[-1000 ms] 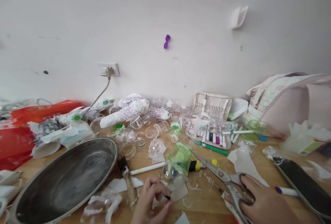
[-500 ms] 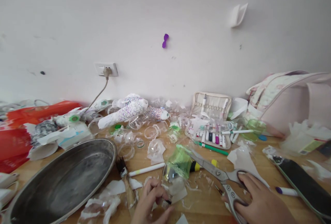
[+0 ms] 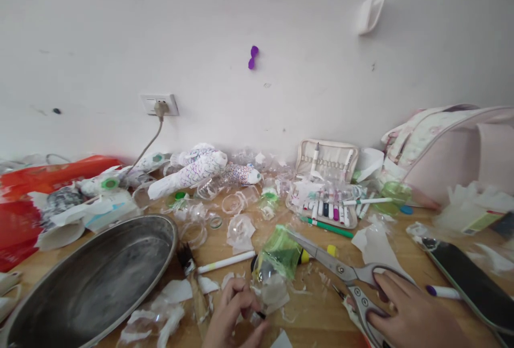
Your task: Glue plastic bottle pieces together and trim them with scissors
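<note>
Two hands are busy: the left hand (image 3: 236, 310) pinches a bottle (image 3: 277, 265), and the right hand (image 3: 413, 316) grips scissors (image 3: 341, 273), blades just touching it. Cutting looks barely begun; many cut scraps (image 3: 241, 230) lie beyond.

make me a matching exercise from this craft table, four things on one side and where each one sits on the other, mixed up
Things
1. grey metal scissors
2. big round metal pan
3. open beige marker case
4. small purple bow-shaped piece

Places
A. stuck on the white wall, above the table
B. at the back of the wooden table, against the wall
C. front left of the table
D. under the right hand, blades pointing at the green plastic bottle piece

Pairs: 1-D, 2-C, 3-B, 4-A
</note>
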Available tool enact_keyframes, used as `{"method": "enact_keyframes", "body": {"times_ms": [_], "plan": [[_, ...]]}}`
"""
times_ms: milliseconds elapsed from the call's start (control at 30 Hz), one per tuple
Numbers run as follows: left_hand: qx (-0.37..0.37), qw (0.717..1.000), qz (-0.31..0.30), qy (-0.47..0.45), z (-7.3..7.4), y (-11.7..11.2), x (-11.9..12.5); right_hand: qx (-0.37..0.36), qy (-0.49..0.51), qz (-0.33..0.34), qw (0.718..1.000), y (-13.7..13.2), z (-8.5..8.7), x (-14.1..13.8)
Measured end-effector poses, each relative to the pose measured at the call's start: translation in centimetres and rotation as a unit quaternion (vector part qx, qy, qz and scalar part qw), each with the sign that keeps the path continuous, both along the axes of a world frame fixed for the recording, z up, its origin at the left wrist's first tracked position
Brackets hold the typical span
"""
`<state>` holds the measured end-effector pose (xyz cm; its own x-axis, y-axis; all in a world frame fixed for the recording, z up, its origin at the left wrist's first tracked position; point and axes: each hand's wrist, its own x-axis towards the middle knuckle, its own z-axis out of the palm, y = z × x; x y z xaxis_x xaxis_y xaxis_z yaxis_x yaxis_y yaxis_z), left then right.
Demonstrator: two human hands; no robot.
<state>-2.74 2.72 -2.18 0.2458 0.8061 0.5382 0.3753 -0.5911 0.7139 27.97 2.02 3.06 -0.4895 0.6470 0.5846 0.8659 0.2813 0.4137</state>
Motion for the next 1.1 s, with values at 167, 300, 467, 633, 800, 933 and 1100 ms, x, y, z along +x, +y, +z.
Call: {"method": "enact_keyframes", "body": {"times_ms": [167,300,467,633,800,933,1100], "plan": [[0.0,1.0,-0.006,0.014,0.5,0.0,0.0,0.001,0.002,0.01,1.0,-0.1,0.2,0.0],[0.003,1.0,-0.013,0.012,0.4,-0.1,0.1,-0.014,0.008,-0.018,1.0,-0.1,-0.3,0.0],[-0.001,1.0,-0.012,0.011,0.4,-0.3,0.3,-0.031,0.001,-0.032,0.999,0.0,-0.6,0.1],[-0.003,1.0,-0.009,0.005,0.4,-0.3,0.4,-0.051,0.05,-0.008,0.997,-0.4,-0.7,0.3],[-0.018,1.0,-0.013,-0.005,0.6,-0.3,0.4,-0.085,0.081,-0.006,0.993,-0.6,-1.1,0.5],[-0.037,0.999,0.0,-0.023,0.8,-0.3,0.4,-0.081,0.071,-0.001,0.994,-0.4,-1.3,0.5],[-0.036,0.999,0.01,-0.028,0.6,-0.3,0.4,-0.145,0.128,-0.032,0.981,-0.2,-1.2,0.2]]}}
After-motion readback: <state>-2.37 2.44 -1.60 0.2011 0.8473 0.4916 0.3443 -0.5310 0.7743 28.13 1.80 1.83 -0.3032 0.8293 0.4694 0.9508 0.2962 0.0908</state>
